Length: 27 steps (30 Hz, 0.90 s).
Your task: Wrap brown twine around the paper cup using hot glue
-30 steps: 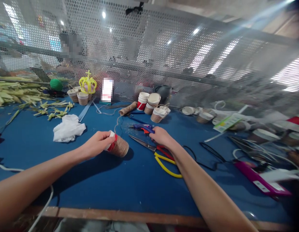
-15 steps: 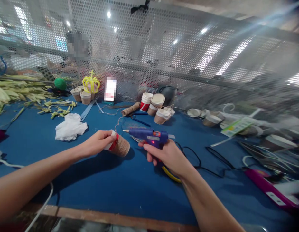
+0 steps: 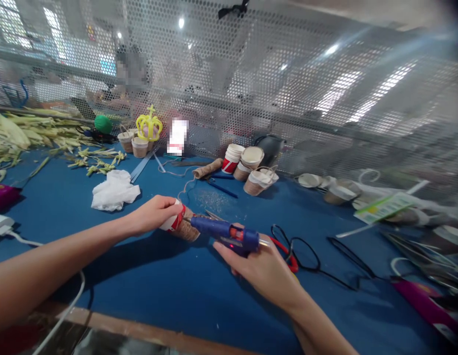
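Observation:
My left hand (image 3: 162, 211) is closed on the rim end of a paper cup (image 3: 187, 230), which lies tilted just above the table. Brown twine wraps the cup's lower part, and a red and white band shows near the rim. In my right hand (image 3: 256, 264) is a blue glue gun (image 3: 221, 230), its small red light lit. The nozzle points left and meets the cup's side by the edge of the twine; whether it touches I cannot tell. A strand of twine (image 3: 184, 187) runs from the cup back to a twine roll (image 3: 207, 168).
Twine-wrapped cups (image 3: 259, 180) and a red-white cup stack (image 3: 232, 159) stand at the back. White tissue (image 3: 116, 191) and corn husks (image 3: 21, 133) lie left. A black cable (image 3: 313, 268) and a purple power strip (image 3: 428, 301) lie right. Perforated metal screen (image 3: 214, 79) stands behind.
My right hand has lowered and tilted the glue gun, bringing its nozzle over to the cup's side. My left hand keeps hold of the cup. The whole view has shifted slightly.

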{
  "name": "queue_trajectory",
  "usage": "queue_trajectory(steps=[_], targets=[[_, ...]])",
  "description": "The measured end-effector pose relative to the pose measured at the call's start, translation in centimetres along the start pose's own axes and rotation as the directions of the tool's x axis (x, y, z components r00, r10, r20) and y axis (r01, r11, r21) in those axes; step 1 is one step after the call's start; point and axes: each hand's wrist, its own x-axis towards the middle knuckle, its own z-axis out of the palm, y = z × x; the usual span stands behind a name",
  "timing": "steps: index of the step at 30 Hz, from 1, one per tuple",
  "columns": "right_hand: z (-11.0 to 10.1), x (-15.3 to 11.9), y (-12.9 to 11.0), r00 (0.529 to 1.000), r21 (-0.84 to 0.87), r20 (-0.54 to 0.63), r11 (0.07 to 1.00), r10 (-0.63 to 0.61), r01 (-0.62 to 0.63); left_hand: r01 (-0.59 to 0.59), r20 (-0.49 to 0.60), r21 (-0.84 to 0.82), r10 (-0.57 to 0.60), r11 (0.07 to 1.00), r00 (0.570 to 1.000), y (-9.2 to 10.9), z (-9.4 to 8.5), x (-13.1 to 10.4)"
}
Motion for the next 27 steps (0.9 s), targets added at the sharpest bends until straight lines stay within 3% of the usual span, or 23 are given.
queue_trajectory(steps=[7, 14, 19, 24, 27], targets=[[-0.8, 0.0, -0.2, 0.992, 0.045, 0.068, 0.993, 0.108, -0.112, -0.075, -0.034, 0.187, 0.082, 0.980, 0.996, 0.0, -0.5, 0.1], [-0.7, 0.4, -0.2, 0.995, 0.068, 0.048, 0.993, 0.089, -0.092, -0.004, -0.023, 0.158, 0.007, 0.987, 1.000, 1.0, -0.4, 0.5], [-0.7, 0.6, 0.0, 0.998, 0.060, -0.015, 0.996, -0.068, 0.069, 0.036, 0.014, 0.165, -0.038, 0.986, 0.999, 1.5, -0.7, 0.9], [-0.2, 0.4, 0.3, 1.000, 0.067, 0.007, 0.997, 0.030, -0.031, 0.038, 0.072, 0.098, -0.045, 0.994, 0.996, 1.2, -1.0, 1.6], [0.1, 0.5, 0.6, 0.999, -0.022, -0.026, 0.999, -0.034, 0.033, 0.019, 0.028, 0.049, -0.020, 0.999, 0.999, 0.8, -0.7, 1.7]])
